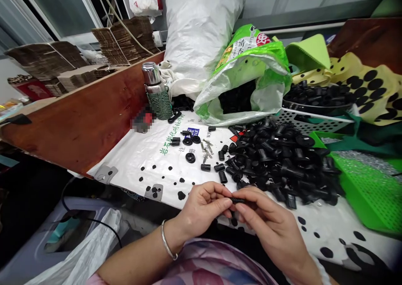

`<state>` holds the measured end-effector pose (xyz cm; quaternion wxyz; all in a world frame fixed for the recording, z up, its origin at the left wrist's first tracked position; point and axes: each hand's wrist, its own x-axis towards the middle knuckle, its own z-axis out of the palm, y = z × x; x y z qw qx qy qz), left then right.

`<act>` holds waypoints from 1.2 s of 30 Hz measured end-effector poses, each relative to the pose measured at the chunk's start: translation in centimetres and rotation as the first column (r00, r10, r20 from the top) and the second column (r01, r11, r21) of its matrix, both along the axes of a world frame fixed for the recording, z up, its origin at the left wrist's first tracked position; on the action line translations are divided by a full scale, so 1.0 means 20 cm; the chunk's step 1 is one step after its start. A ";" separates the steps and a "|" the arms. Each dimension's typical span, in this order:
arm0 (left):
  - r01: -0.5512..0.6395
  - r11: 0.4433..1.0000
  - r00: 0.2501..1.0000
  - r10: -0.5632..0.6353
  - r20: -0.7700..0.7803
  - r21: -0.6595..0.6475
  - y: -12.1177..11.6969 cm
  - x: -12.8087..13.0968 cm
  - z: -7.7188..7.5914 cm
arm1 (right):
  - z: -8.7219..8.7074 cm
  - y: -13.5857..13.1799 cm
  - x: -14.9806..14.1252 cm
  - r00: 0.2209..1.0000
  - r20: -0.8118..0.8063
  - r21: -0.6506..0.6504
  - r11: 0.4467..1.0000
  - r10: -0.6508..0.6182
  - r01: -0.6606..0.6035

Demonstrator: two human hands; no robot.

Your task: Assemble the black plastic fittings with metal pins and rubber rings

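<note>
My left hand [205,207] and my right hand [266,216] meet above the table's front edge, both closed on one small black plastic part [238,200]. Fingers cover most of that part, so its full shape is hidden. Just beyond my hands spreads a pile of black plastic pieces [282,163], many of them short tubes with flared ends. Left of the pile lie a few loose black tubes [205,167], black round discs [190,157] and several thin metal strips [206,151].
A green basket [361,213] holds small shiny metal pieces at right. Behind the pile, an open green-and-white bag [207,102] contains black parts. A thermos [155,90] stands by the brown wooden board [103,121]; a white plastic bag [91,251] hangs at lower left.
</note>
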<state>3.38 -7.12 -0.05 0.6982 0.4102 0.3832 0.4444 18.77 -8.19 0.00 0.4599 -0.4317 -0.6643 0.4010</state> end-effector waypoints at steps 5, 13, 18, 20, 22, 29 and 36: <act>-0.028 0.953 0.948 0.121 -0.295 0.301 0.06 -0.06 0.00 | -0.02 0.01 0.01 0.980 -0.178 -0.135 0.989 -0.084 0.060; 0.529 0.631 0.163 0.581 -0.798 0.567 0.35 -0.15 -0.04 | -0.02 0.02 0.09 0.856 -0.469 -0.416 0.909 -0.220 0.005; 0.434 0.570 0.432 0.547 -0.717 0.697 0.28 -0.13 -0.01 | 0.00 0.01 0.11 0.838 -0.467 -0.410 0.909 -0.281 0.076; 0.351 0.616 0.635 0.398 -0.662 0.706 0.22 -0.11 0.02 | 0.00 0.01 0.13 0.849 -0.448 -0.350 0.928 -0.281 0.123; 0.288 0.677 0.769 0.258 -0.584 0.678 0.16 -0.10 0.04 | 0.00 0.00 0.15 0.877 -0.409 -0.244 0.956 -0.254 0.163; 0.238 0.803 0.880 0.060 -0.471 0.547 0.08 -0.04 0.01 | 0.08 -0.05 0.15 0.982 0.028 0.247 0.953 -0.188 0.175; 0.315 0.769 0.863 0.012 -0.505 0.556 0.05 0.00 0.01 | 0.05 -0.04 0.13 0.952 0.282 0.472 0.881 -0.121 -0.029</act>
